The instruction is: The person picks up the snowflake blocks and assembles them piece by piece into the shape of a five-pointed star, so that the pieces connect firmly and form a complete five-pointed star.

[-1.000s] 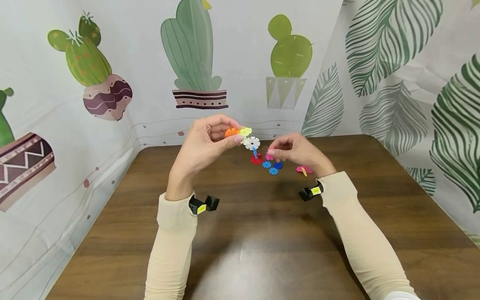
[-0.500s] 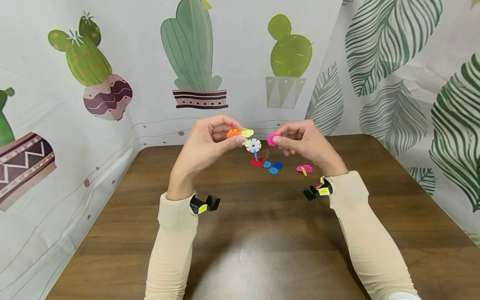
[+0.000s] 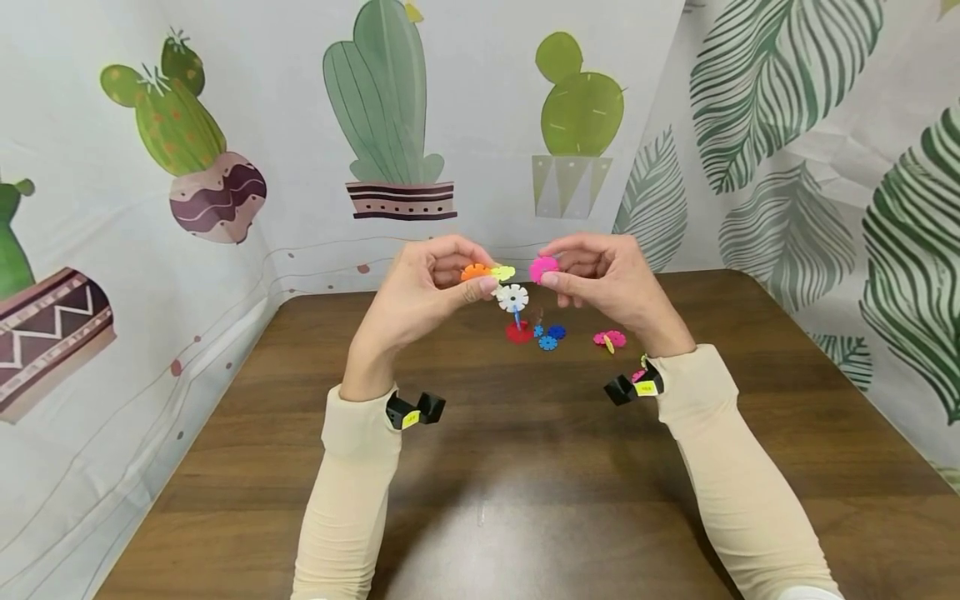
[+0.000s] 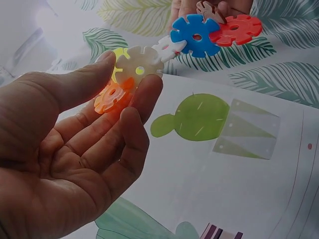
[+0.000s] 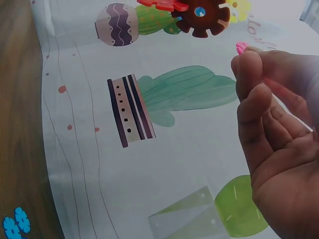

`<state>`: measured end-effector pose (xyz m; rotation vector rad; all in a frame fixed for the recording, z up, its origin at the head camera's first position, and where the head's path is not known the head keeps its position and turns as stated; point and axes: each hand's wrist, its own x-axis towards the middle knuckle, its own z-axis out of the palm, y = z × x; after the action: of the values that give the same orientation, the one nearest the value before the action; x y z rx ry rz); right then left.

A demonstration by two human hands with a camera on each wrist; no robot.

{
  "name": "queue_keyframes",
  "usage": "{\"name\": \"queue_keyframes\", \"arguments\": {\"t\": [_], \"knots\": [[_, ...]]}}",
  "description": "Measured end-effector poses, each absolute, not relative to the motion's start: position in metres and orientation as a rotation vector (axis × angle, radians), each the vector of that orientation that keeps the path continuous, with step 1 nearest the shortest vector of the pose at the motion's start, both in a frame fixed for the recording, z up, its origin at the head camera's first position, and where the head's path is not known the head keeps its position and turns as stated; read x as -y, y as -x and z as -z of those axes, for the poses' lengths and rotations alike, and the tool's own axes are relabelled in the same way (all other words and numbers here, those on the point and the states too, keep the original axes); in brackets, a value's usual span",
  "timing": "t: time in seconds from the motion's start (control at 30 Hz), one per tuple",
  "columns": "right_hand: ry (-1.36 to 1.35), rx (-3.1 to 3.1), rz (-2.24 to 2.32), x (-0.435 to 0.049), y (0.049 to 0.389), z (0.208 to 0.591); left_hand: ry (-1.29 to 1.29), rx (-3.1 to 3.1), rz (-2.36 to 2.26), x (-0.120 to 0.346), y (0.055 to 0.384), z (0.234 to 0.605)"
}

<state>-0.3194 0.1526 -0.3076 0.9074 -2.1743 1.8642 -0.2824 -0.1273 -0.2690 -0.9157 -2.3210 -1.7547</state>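
Note:
My left hand [image 3: 420, 283] pinches a chain of interlocking snowflake discs between thumb and fingers. In the chain I see an orange disc [image 3: 474, 272], a yellow disc [image 3: 506, 272], a white disc [image 3: 513, 298] and a red disc [image 3: 519, 332]. A blue disc [image 4: 184, 42] joins white to red in the left wrist view. A brown disc [image 5: 211, 23] shows beside the red in the right wrist view. Just right of the chain, my right hand [image 3: 611, 271] pinches a pink disc [image 3: 543, 269] by its edge. A small gap separates the pink disc from the chain.
Light blue discs [image 3: 547, 342] and a dark blue disc [image 3: 557, 332] lie on the wooden table [image 3: 487, 442] below the hands. Farther right lies a pink and yellow cluster [image 3: 616, 338]. Another pink piece [image 3: 637, 376] is partly hidden by the right wrist camera.
My right hand has lifted the pink disc from low near the table up to the chain's height. The left hand with the chain has shifted slightly right and down.

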Motion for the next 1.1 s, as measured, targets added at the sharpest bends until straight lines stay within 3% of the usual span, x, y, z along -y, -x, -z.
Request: {"name": "queue_keyframes", "arguments": {"t": [1.1], "knots": [[-1.211, 2.022, -1.693, -0.142, 0.307, 0.304, 0.915, 2.41, 1.695, 0.116, 0.282, 0.27]]}}
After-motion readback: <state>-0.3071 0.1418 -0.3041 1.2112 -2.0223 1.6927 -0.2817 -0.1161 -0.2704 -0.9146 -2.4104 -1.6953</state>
